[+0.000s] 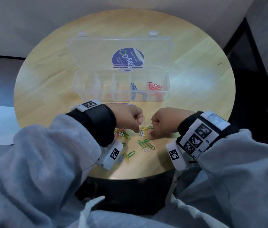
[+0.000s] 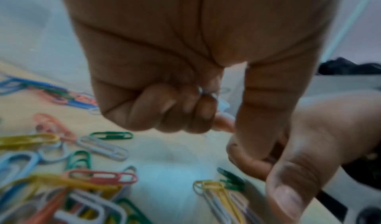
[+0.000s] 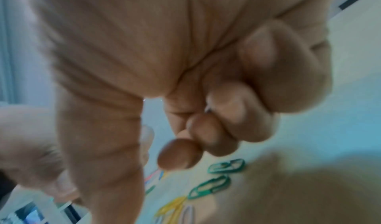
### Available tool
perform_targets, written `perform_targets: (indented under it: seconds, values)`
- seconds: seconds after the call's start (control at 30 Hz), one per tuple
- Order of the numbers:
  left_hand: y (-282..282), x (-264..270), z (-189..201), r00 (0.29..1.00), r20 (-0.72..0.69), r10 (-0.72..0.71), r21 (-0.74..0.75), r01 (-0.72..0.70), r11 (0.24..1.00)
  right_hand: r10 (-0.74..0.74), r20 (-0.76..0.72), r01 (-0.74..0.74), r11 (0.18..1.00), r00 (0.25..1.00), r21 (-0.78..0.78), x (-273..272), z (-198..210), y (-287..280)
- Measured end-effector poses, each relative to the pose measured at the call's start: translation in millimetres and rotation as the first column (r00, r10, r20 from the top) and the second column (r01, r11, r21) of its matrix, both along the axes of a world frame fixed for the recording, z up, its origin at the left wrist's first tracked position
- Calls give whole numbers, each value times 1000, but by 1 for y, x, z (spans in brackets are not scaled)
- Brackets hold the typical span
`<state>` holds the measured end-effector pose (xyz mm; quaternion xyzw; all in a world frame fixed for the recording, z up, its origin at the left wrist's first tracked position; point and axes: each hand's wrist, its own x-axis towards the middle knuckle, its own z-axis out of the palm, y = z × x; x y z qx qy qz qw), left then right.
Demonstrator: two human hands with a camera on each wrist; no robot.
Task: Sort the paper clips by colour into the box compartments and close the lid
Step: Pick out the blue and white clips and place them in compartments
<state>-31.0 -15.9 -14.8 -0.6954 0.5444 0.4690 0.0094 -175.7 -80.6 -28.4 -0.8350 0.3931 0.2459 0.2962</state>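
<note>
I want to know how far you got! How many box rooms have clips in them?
2. Blue clips lie in the second compartment from the right, red clips in the rightmost. The box's other compartments look empty, though glare could hide a pale clip.

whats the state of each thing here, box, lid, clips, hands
box: open, five compartments, three bare
lid: flipped back flat on the table
blue clips: in the fourth compartment
red clips: in the rightmost compartment
loose clips: unsorted on the table
left hand: fingers curled, pinching over the clips
right hand: same
</note>
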Motion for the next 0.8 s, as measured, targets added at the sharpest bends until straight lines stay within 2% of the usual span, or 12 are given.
perform_targets:
  seconds: [0.13,0.3,0.6,0.8]
  values:
    - [-1,-7,2,963,231,-138,-66,157,985,62,-34,-65,993,997,-103,6,-5,8]
    - [-2,-13,2,908,353,-225,-78,269,960,80,-53,-88,980,995,-179,12,-8,9]
    - [-5,-22,-9,841,403,-362,-71,423,904,42,-39,-48,985,998,-165,12,-9,10]
    - [-5,-16,-15,847,406,-343,-85,408,909,31,2,-31,996,1000,-89,8,-6,6]
